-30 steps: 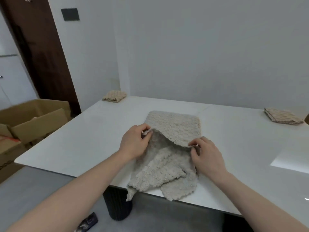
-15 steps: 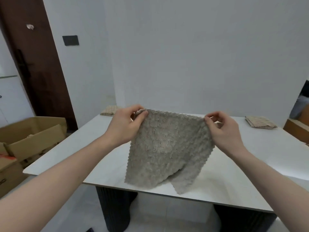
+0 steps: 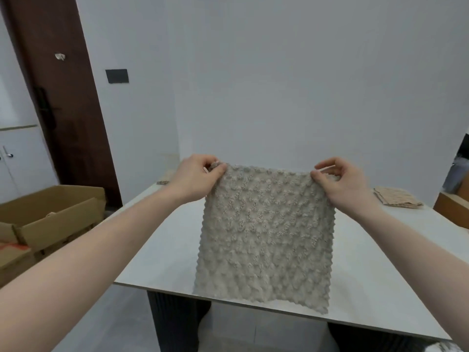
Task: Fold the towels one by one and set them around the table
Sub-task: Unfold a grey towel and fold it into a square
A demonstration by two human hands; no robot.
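Observation:
A beige bobbled towel [image 3: 266,237] hangs flat and spread out in the air above the white table [image 3: 157,250]. My left hand [image 3: 195,177] pinches its top left corner and my right hand [image 3: 340,181] pinches its top right corner. The towel's lower edge hangs over the table's near edge. A folded beige towel [image 3: 396,198] lies at the table's far right. Another folded towel [image 3: 162,182] lies at the far left corner, mostly hidden behind my left hand.
Open cardboard boxes [image 3: 50,219] stand on the floor to the left of the table. A dark wooden door [image 3: 58,102] is behind them. A brown box [image 3: 451,212] sits at the right edge of the view. The white wall runs behind the table.
Both hands have lifted the towel off the table and drawn it out until it hangs flat. The view has tilted upward.

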